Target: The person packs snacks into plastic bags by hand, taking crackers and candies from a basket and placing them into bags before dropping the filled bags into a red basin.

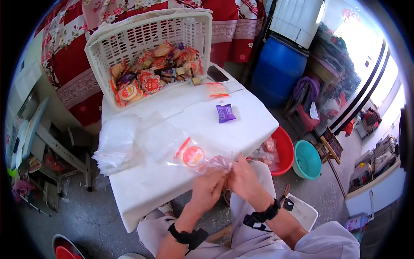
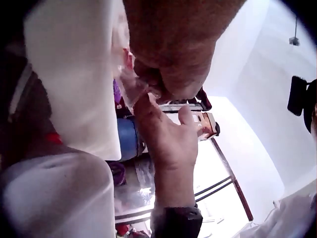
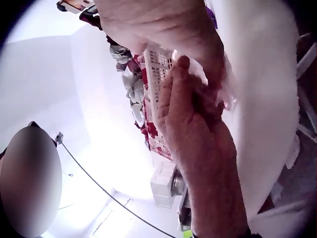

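Over the front edge of the white table, my left hand and right hand meet with fingers curled, pinching the gathered end of a clear plastic bag. A round pale snack in a red-and-clear wrapper shows at the bag's far end, close over the tabletop. The left wrist view has the right hand below the left, fingertips together at the plastic. From the right wrist, the left hand is seen with its fingers bent against the bag; the pinched part is mostly hidden.
A white basket of wrapped snacks lies tipped toward me on the table. Clear bags are stacked at left. A purple packet, a red-edged packet and a phone lie beyond. Red and green basins stand at right.
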Demonstrator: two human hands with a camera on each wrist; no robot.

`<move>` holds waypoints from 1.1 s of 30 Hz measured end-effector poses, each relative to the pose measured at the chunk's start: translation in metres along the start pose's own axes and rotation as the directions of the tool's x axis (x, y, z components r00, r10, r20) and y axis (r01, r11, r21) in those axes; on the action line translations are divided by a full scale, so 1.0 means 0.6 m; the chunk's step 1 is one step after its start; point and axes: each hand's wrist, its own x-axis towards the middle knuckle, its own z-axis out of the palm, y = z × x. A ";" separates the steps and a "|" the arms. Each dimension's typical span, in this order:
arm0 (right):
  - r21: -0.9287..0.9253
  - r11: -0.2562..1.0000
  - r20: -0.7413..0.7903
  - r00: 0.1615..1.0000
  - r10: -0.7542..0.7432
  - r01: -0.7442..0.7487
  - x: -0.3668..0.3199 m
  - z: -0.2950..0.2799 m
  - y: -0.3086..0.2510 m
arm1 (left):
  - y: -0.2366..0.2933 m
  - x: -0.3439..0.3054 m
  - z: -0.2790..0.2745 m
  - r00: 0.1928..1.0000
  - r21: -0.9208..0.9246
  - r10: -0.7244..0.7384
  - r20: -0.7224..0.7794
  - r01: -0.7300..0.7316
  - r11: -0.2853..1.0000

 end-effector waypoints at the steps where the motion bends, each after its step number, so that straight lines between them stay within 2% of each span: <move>1: -0.002 0.992 -0.038 0.991 -0.127 0.127 -0.018 0.013 0.006 | 0.009 0.001 0.005 0.999 -0.067 0.016 0.050 -0.013 0.998; 2: -0.010 0.968 -0.076 0.965 -0.252 0.252 -0.031 0.018 0.013 | 0.018 0.001 0.008 0.994 -0.136 0.036 0.099 -0.023 0.990; 3: 0.042 0.971 -0.092 0.968 -0.232 0.237 -0.043 0.008 0.016 | 0.024 0.000 0.009 0.980 -0.172 -0.017 0.196 0.052 0.984; 4: 0.041 0.970 -0.093 0.968 -0.234 0.239 -0.054 0.002 0.019 | 0.028 0.000 0.012 0.980 -0.174 -0.016 0.197 0.051 0.983; 6: 0.087 0.967 -0.079 0.969 -0.232 0.239 -0.073 0.000 0.020 | 0.034 0.000 0.020 0.954 -0.164 0.046 0.295 0.003 0.987; 7: 0.116 0.967 -0.057 0.974 -0.220 0.226 -0.076 -0.003 0.022 | 0.029 -0.002 0.027 0.954 -0.128 0.108 0.279 -0.074 0.989; 8: 0.116 0.966 -0.061 0.972 -0.226 0.232 -0.076 -0.003 0.021 | 0.032 -0.004 0.030 0.952 -0.133 0.112 0.284 -0.076 0.988; 10: 0.189 0.962 0.001 0.979 -0.202 0.198 -0.066 0.001 0.015 | 0.043 -0.001 0.029 0.932 0.057 0.099 0.348 -0.127 0.990; 11: 0.190 0.961 0.001 0.979 -0.206 0.202 -0.057 0.001 0.012 | 0.046 0.000 0.028 0.931 0.057 0.102 0.350 -0.130 0.990; 13: 0.194 0.960 0.007 0.978 -0.206 0.201 -0.028 -0.002 0.010 | 0.048 -0.001 0.023 0.924 0.268 0.072 0.375 -0.183 0.946; 14: 0.196 0.960 0.009 0.978 -0.208 0.202 -0.012 -0.006 0.011 | 0.044 -0.001 0.019 0.924 0.270 0.073 0.376 -0.184 0.945; 16: 0.279 0.942 0.110 0.968 -0.224 0.186 0.026 -0.013 0.015 | 0.027 -0.002 0.011 0.942 0.500 0.090 0.324 -0.251 0.829; 17: 0.272 0.944 0.058 0.976 -0.210 0.187 0.047 -0.012 0.015 | 0.020 0.000 0.007 0.963 0.549 0.108 0.249 -0.232 0.803; 18: 0.276 0.942 0.056 0.976 -0.212 0.189 0.071 -0.013 0.015 | 0.012 0.005 0.001 0.961 0.549 0.107 0.253 -0.234 0.803; 21: 0.370 0.921 0.118 0.978 -0.173 0.118 0.128 -0.011 0.014 | -0.014 0.014 -0.014 0.996 0.651 0.062 0.068 -0.091 0.753; 23: 0.367 0.930 -0.030 0.999 -0.026 0.035 0.150 -0.006 0.011 | -0.031 0.015 -0.017 0.999 0.670 0.030 0.043 -0.051 0.741; 24: 0.365 0.930 -0.030 0.999 -0.029 0.038 0.153 -0.017 0.009 | -0.036 0.018 -0.018 1.000 0.689 -0.001 0.013 -0.008 0.724; 26: -0.006 0.991 0.127 0.983 0.136 -0.136 0.145 -0.050 -0.009 | -0.036 0.018 -0.018 1.000 0.695 -0.022 -0.007 0.021 0.719; 27: -0.012 0.991 0.123 0.983 0.134 -0.134 0.115 -0.037 -0.032 | -0.036 0.016 -0.018 0.999 0.701 -0.046 -0.022 0.049 0.712; 28: -0.403 0.909 0.023 0.991 0.129 -0.109 0.066 -0.003 -0.065 | -0.037 0.015 -0.017 0.999 0.696 -0.042 -0.026 0.048 0.717; 29: -0.730 0.675 -0.067 0.994 0.085 -0.107 0.039 0.013 -0.092 | -0.037 0.013 -0.014 0.999 0.692 -0.034 -0.014 0.034 0.721; 30: -0.738 0.667 -0.068 0.994 0.082 -0.106 0.042 0.005 -0.114 | -0.037 0.011 -0.012 1.000 0.689 -0.027 -0.003 0.022 0.724; 32: -0.963 0.270 -0.053 0.973 -0.226 0.010 0.075 -0.012 -0.167 | -0.035 0.009 -0.004 1.000 0.686 -0.006 0.011 -0.003 0.727; 33: -0.987 0.136 0.025 0.926 -0.377 0.082 0.106 -0.023 -0.193 | -0.037 0.007 0.000 1.000 0.686 0.007 0.022 -0.020 0.727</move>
